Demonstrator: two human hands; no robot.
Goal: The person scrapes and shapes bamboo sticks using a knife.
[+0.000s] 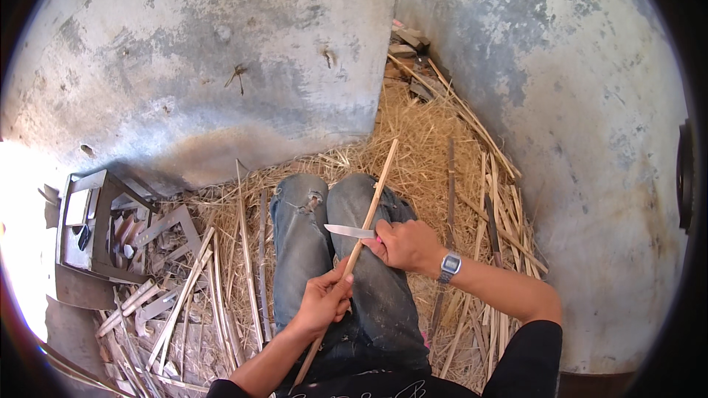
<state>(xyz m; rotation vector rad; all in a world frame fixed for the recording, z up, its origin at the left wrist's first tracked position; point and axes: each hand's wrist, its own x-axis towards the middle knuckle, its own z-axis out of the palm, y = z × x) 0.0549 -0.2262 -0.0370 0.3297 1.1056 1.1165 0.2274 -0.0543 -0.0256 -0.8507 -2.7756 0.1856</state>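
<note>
Left hand (324,298) curled round a slim wooden strip (383,177) over torn jeans (304,273), right hand (409,245) clasping a smooth-bladed knife (345,231) across it, tangled straw (413,129) far, split sticks (246,250) crowding left and right, flaking wall (280,44) far left.

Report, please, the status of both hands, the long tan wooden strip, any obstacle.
Left hand closed around long tan wooden strip. Right hand gripping silver-bladed knife that crosses over strip. Nothing seen blocking it; faded blue denim jeans beneath.
</note>
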